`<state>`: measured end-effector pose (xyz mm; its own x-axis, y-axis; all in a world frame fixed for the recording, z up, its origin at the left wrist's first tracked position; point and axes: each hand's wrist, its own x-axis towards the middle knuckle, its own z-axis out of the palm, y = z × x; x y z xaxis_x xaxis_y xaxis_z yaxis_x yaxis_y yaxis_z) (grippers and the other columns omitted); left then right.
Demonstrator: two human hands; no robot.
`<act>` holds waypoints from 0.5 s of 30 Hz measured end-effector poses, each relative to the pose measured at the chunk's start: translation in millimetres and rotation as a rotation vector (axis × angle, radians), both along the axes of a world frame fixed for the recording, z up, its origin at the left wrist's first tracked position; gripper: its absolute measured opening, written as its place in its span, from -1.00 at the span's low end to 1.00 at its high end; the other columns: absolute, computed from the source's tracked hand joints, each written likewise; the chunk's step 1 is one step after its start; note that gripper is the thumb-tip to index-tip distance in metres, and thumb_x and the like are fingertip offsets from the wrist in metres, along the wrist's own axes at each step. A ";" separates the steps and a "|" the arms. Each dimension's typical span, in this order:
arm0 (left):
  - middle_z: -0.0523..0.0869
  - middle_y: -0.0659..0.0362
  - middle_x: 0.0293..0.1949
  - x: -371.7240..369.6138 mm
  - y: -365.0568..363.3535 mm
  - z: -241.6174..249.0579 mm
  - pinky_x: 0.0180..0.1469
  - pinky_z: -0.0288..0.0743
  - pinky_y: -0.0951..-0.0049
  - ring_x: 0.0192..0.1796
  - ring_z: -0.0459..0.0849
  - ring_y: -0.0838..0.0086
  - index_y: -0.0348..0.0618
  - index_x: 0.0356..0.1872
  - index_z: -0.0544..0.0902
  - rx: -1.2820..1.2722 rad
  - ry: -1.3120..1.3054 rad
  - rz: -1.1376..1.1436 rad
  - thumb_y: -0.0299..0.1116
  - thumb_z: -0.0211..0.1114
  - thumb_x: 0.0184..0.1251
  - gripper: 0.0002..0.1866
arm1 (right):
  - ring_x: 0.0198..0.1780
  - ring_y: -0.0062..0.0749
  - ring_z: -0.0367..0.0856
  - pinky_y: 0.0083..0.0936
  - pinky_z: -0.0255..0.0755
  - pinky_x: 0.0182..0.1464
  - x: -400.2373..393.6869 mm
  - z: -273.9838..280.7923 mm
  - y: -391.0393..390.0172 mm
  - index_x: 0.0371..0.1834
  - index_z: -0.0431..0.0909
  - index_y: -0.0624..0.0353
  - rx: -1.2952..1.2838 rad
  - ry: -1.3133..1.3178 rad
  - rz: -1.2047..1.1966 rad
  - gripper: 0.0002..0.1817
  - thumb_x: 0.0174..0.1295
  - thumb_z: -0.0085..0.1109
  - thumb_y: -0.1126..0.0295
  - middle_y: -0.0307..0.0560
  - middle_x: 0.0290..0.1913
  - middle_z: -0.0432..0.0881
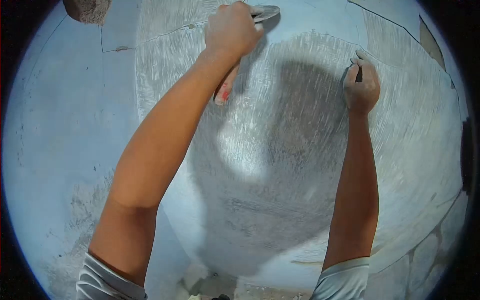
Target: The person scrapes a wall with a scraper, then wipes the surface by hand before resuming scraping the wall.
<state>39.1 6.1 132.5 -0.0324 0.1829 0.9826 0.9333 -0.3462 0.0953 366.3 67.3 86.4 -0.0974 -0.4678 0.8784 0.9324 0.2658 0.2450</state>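
Note:
My left hand (232, 27) is closed around a trowel (268, 13) near the top of the view. The trowel's grey metal blade points up and right against the wall, and the end of its worn handle, marked with red, hangs below my wrist. Lower and to the right, my right hand (364, 85) is at the wall with its fingers curled and the tips pressed together. Whatever they may hold is too small to make out. Both hands look dusty. Behind them, the wall (310, 115) has a wide grey patch with streaky, scratched texture.
Smooth pale blue wall (65, 125) lies left of the patch. A thin crack runs along its upper edge. A broken hole (87, 11) shows at the top left. Rubble (200, 282) lies at the bottom, and stone-like shapes (425, 262) show at lower right.

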 end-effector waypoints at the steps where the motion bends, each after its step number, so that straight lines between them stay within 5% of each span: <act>1: 0.87 -0.14 -0.14 0.7 2.1 3.6 0.07 0.77 0.04 -0.07 0.87 -0.09 0.03 0.01 0.88 0.012 -0.006 0.020 -0.29 0.45 0.19 -0.66 | 0.11 -0.17 0.83 -0.26 0.67 0.22 1.4 -1.0 0.4 -0.12 0.80 0.15 0.002 -0.001 0.006 -0.81 0.32 0.22 0.42 -0.09 0.15 0.86; 6: 0.87 -0.15 -0.17 -9.8 -13.8 -62.1 0.12 0.77 0.04 -0.07 0.86 -0.12 0.17 0.13 0.87 -0.116 -0.028 -0.206 -0.31 0.44 0.19 -0.57 | 0.13 -0.17 0.83 -0.25 0.67 0.22 -1.6 -2.7 -3.0 -0.11 0.81 0.13 -0.004 0.013 0.006 -0.81 0.33 0.21 0.42 -0.11 0.15 0.85; 12: 0.87 -0.15 -0.19 -5.1 -5.7 -12.9 0.13 0.76 0.00 -0.05 0.86 -0.08 0.22 0.13 0.88 -0.009 -0.005 -0.143 -0.30 0.40 0.22 -0.58 | 0.13 -0.16 0.82 -0.25 0.67 0.21 -0.2 -1.5 0.4 -0.11 0.81 0.11 -0.008 0.016 0.026 -0.80 0.33 0.21 0.42 -0.14 0.15 0.85; 15: 0.88 -0.11 -0.15 -0.4 -6.7 -32.6 0.14 0.76 0.02 -0.05 0.86 -0.07 0.21 0.13 0.87 -0.029 0.004 -0.177 -0.30 0.39 0.22 -0.58 | 0.13 -0.16 0.83 -0.25 0.67 0.21 -0.3 -4.8 -1.8 -0.11 0.81 0.12 -0.029 0.032 -0.001 -0.80 0.32 0.21 0.42 -0.12 0.15 0.86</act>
<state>38.7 -0.6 99.9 0.0062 0.2138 0.9768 0.8586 -0.5020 0.1044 366.1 65.5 81.6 -0.0696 -0.4423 0.8942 0.9398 0.2714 0.2074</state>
